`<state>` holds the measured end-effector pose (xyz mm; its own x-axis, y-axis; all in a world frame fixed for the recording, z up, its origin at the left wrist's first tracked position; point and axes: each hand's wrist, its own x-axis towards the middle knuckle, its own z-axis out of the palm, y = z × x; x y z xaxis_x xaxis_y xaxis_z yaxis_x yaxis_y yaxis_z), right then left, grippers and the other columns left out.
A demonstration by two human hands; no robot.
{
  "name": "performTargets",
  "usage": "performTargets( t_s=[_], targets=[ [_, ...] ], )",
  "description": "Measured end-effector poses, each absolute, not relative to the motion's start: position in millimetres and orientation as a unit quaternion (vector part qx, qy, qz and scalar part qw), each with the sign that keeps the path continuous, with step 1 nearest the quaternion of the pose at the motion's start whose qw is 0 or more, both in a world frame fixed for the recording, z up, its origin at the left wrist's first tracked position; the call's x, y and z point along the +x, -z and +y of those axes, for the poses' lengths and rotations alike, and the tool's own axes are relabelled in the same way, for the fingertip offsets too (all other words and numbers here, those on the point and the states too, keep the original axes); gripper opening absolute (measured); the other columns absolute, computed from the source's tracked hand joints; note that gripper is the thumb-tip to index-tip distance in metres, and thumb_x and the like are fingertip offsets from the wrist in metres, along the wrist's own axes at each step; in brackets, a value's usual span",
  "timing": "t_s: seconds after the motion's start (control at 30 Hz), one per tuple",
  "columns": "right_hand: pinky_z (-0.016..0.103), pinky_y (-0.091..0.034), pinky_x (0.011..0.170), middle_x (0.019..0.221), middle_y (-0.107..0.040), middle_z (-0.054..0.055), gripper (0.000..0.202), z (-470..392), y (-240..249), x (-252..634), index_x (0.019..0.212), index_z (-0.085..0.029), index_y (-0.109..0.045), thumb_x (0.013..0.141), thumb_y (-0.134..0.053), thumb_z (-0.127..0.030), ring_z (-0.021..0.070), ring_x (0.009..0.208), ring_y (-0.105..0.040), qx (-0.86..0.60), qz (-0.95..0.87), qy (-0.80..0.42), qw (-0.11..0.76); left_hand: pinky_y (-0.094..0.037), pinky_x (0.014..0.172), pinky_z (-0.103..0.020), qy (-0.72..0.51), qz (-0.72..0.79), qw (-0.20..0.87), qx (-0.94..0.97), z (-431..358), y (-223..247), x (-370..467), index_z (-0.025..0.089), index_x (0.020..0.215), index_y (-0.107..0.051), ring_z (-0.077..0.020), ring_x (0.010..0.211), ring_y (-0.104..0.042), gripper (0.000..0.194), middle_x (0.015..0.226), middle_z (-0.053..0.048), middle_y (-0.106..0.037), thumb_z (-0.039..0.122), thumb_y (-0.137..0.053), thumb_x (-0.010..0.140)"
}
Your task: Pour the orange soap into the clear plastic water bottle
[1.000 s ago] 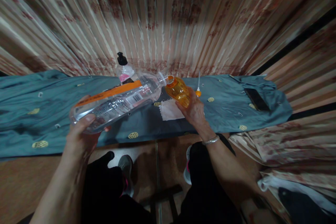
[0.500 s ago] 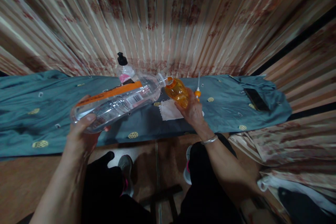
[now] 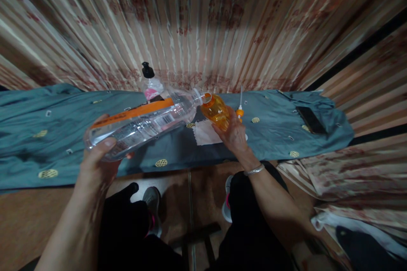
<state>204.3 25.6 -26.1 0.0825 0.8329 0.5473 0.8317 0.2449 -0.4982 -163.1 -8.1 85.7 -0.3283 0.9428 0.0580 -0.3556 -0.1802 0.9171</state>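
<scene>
Left hand (image 3: 98, 161) barely moved, bottle (image 3: 143, 126) slanted.

Your right hand (image 3: 234, 134) hides the base of the amber bottle (image 3: 215, 110). Clear bottle (image 3: 144, 129), print too blurred to read, blocks far-left pump bottle (image 3: 153, 86) low down.

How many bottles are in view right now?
3: a clear bottle in the left hand, an orange bottle in the right hand, and a black-topped bottle behind the clear one.

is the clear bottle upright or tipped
Tipped: the clear bottle leans well over sideways in the left hand, its mouth pointing toward the orange bottle.
</scene>
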Motion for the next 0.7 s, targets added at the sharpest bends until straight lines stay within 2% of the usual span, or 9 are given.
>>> performTargets(
  t_s=[0.3,0.47,0.6,0.7],
  targets=[
    [0.069,-0.069,0.117,0.152,-0.081,0.028,0.076,24.7,23.8,202.8,0.167,-0.017,-0.054,0.107,-0.075,-0.060,0.0455,0.143,-0.079,-0.617,-0.674,-0.013,0.406,-0.055,0.031,-0.028,-0.692,0.428,0.472,0.340,-8.5,-84.1,-165.3,0.024,0.108,-0.086,-0.0224,0.064,-0.074,0.078,0.102,-0.006,-0.090,0.032,-0.117,0.036],
    [0.066,-0.069,0.118,0.152,-0.081,0.027,0.075,23.7,21.9,201.4,0.165,-0.016,-0.056,0.107,-0.074,-0.061,0.0445,0.143,-0.079,-0.612,-0.671,-0.022,0.417,-0.055,0.032,-0.027,-0.691,0.436,0.468,0.336,-8.2,-81.6,-167.3,0.025,0.108,-0.086,-0.0215,0.064,-0.073,0.075,0.102,-0.006,-0.089,0.033,-0.114,0.039],
    [0.068,-0.070,0.117,0.151,-0.082,0.023,0.073,22.4,19.0,201.4,0.166,-0.023,-0.057,0.106,-0.076,-0.059,0.0448,0.144,-0.078,-0.618,-0.666,-0.041,0.416,-0.056,0.035,-0.027,-0.678,0.436,0.475,0.353,-8.3,-81.3,-169.7,0.024,0.106,-0.085,-0.0219,0.067,-0.074,0.068,0.104,-0.006,-0.089,0.031,-0.112,0.044],
    [0.070,-0.069,0.118,0.152,-0.081,0.025,0.074,22.2,18.5,201.8,0.166,-0.022,-0.056,0.104,-0.078,-0.056,0.0461,0.144,-0.078,-0.620,-0.667,-0.045,0.412,-0.056,0.035,-0.027,-0.679,0.439,0.472,0.351,-8.5,-82.3,-169.3,0.024,0.104,-0.083,-0.0220,0.069,-0.075,0.067,0.105,-0.006,-0.088,0.030,-0.111,0.044]
  ],
)
